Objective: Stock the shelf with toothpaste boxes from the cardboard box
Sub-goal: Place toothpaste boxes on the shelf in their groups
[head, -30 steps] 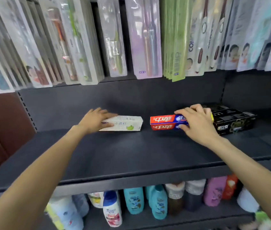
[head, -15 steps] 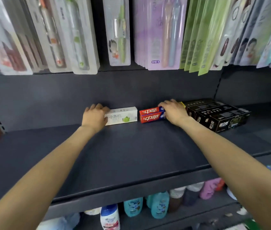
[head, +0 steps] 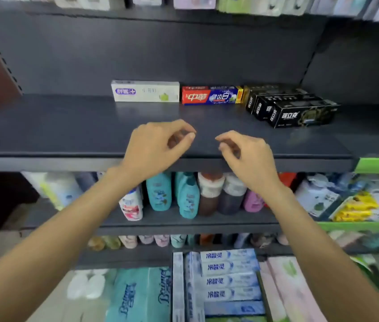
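Head view showed left hand point(head: 155, 147) and right hand point(head: 245, 153) over the shelf point(head: 67, 126) near edge, fingers loosely curled, grip on nothing. White toothpaste box point(head: 145, 91) and red toothpaste box point(head: 211, 95) lay far back, touching.

Single head-worn wide-angle view; looked forward and slightly down at dark grey metal shelf point(head: 67, 126) from close range, arm's reach; back panel faced camera, lower shelves of bottles point(head: 184, 196) visible beneath.
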`<state>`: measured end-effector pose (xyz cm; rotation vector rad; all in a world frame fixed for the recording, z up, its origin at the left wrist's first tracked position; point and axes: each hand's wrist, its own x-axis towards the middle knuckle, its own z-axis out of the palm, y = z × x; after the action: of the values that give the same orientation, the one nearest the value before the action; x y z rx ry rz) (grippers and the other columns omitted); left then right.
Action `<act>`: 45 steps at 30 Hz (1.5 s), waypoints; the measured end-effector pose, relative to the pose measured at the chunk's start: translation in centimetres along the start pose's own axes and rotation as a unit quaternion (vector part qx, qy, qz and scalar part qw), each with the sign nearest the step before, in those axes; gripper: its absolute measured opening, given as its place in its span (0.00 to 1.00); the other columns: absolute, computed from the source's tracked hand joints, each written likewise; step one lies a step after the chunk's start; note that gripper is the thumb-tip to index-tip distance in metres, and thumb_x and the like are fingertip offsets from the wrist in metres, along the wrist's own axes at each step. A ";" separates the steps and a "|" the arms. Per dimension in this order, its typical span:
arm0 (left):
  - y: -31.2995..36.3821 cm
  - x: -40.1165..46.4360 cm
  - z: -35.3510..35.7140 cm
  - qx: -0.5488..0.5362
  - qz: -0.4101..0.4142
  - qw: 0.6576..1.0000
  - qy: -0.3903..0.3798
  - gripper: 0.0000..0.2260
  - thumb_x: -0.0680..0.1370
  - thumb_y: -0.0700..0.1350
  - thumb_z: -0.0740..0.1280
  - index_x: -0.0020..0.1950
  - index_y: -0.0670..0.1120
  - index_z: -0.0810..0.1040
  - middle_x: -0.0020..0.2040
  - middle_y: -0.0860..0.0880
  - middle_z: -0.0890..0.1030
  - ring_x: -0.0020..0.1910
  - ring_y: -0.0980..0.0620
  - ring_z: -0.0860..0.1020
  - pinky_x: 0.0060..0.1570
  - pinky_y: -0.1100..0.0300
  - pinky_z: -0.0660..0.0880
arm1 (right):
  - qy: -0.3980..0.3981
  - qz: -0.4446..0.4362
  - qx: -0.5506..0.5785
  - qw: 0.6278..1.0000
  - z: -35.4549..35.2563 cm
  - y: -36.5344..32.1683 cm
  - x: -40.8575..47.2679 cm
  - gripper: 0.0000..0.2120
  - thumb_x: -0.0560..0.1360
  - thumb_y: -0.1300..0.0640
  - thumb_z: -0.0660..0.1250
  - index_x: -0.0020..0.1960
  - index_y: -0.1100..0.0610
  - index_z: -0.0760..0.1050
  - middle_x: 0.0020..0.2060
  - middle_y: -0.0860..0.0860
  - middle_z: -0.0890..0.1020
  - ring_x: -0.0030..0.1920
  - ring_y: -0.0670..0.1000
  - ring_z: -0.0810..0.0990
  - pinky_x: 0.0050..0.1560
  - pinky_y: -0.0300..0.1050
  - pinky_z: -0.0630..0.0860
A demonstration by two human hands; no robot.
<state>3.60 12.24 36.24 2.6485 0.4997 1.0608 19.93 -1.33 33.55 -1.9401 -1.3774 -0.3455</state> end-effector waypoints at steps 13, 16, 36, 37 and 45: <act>0.1 -24.3 20.8 0.008 -0.272 0.891 -0.365 0.25 0.76 0.53 0.65 0.71 0.48 0.66 0.65 0.46 0.73 0.65 0.43 0.70 0.60 0.52 0.69 | -0.443 0.037 -0.098 0.890 8.2 14.3 -23.5 0.21 0.76 0.56 0.64 0.69 0.53 0.68 0.65 0.52 0.74 0.65 0.56 0.69 0.65 0.48 0.64; -0.3 -26.8 24.5 0.031 -0.374 0.843 -0.386 0.32 0.75 0.57 0.66 0.74 0.46 0.59 0.70 0.43 0.67 0.68 0.42 0.66 0.63 0.50 0.67 | -0.473 0.043 -0.123 0.871 11.3 17.0 -25.2 0.27 0.76 0.53 0.64 0.73 0.52 0.61 0.71 0.51 0.67 0.70 0.54 0.64 0.69 0.48 0.59; -2.3 -32.4 28.6 0.082 -0.484 0.810 -0.322 0.37 0.72 0.57 0.69 0.74 0.46 0.57 0.70 0.42 0.62 0.67 0.42 0.61 0.61 0.49 0.69 | -0.493 -0.027 -0.257 0.831 18.9 20.8 -26.8 0.38 0.64 0.44 0.75 0.65 0.59 0.61 0.61 0.56 0.71 0.60 0.58 0.72 0.58 0.53 0.69; -2.1 -32.4 28.7 0.089 -0.465 0.824 -0.312 0.36 0.72 0.56 0.69 0.74 0.46 0.58 0.70 0.42 0.62 0.68 0.42 0.61 0.62 0.50 0.67 | -0.492 -0.036 -0.257 0.831 18.8 21.1 -26.5 0.38 0.64 0.42 0.74 0.65 0.58 0.61 0.61 0.56 0.72 0.60 0.58 0.72 0.57 0.52 0.68; 0.1 -26.5 29.6 -0.207 -0.459 0.839 -0.207 0.42 0.69 0.52 0.75 0.76 0.50 0.54 0.74 0.47 0.58 0.70 0.49 0.63 0.66 0.51 0.66 | -0.472 -0.005 -0.193 0.860 15.5 20.4 -25.2 0.36 0.64 0.42 0.71 0.65 0.57 0.63 0.60 0.55 0.76 0.58 0.57 0.75 0.60 0.51 0.70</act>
<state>6.45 -1.29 -1.03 1.7781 1.1149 0.2337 25.54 -11.98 -0.30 -2.5902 -2.0240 0.4517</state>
